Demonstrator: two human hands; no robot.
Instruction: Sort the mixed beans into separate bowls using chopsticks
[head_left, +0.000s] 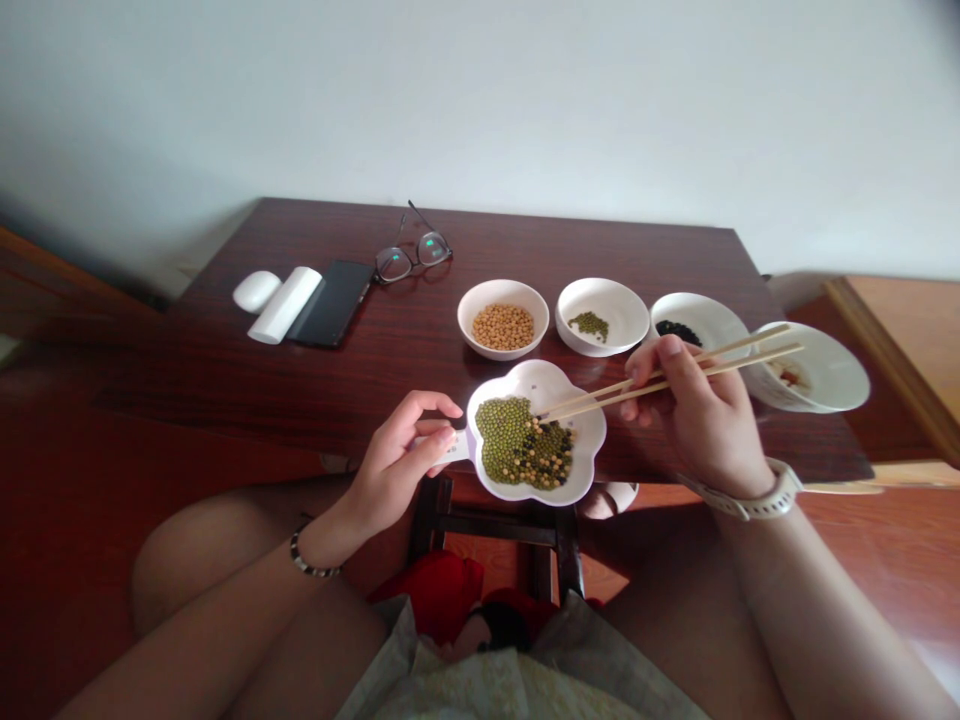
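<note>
My left hand (409,455) grips the short handle of a white flower-shaped dish (592,445) at the table's front edge. Green beans (504,435) fill the dish's left side, and a mix of green, black and yellow beans (551,462) lies toward its right. My right hand (701,415) is closed around a pair of wooden chopsticks (720,358). Their tips reach into the dish and touch the beans near its middle; whether a bean is pinched between them I cannot make out.
Behind the dish stand white bowls with yellow beans (502,327), a few green beans (589,325), black beans (679,332) and small reddish-brown pieces (791,378). Glasses (414,258), a black phone (331,305), a white cylinder (285,305) and a rounded white case (256,291) lie on the left.
</note>
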